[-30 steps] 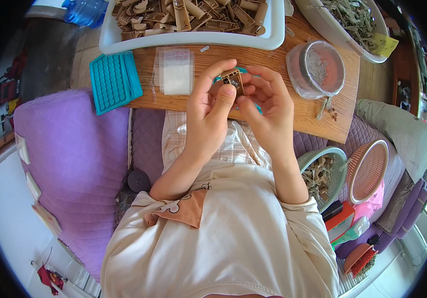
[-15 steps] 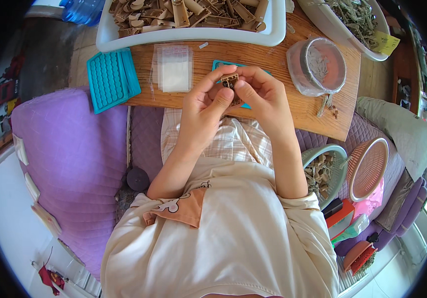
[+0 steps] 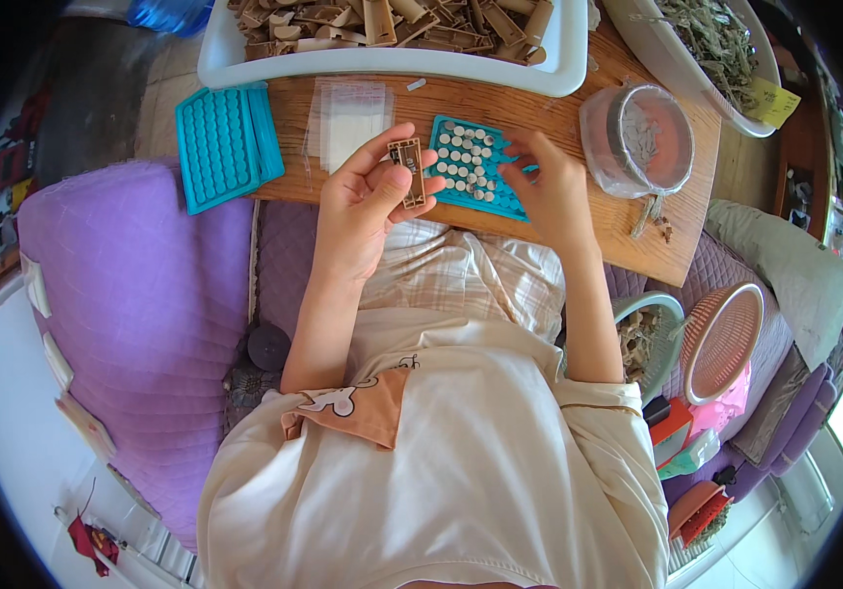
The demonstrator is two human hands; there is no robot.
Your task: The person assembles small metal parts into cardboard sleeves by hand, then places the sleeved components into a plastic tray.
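My left hand (image 3: 368, 201) grips a small brown rectangular plastic housing (image 3: 408, 174), with its hollow inner side up and the thumb laid across it. To its right, my right hand (image 3: 551, 187) is over the right edge of a teal tray (image 3: 515, 209). Its fingers are bent and stand apart from the thumb, with nothing visible between them. Round silver discs, like button cells (image 3: 456, 155), sit in rows in the tray's pockets. The tray's right side is partly hidden by my right hand.
A white bin (image 3: 392, 74) of brown plastic parts stands at the back. Teal trays (image 3: 220, 147) and clear plastic bags (image 3: 348, 123) lie left. On the right are a plastic-lined round tub (image 3: 672, 177) and a basin (image 3: 628, 25); baskets (image 3: 726, 344) stand beside the table (image 3: 637, 231).
My hands have parted. The left keeps the brown housing and has moved left; the right has let go and moved right over the tray, uncovering the silver discs.
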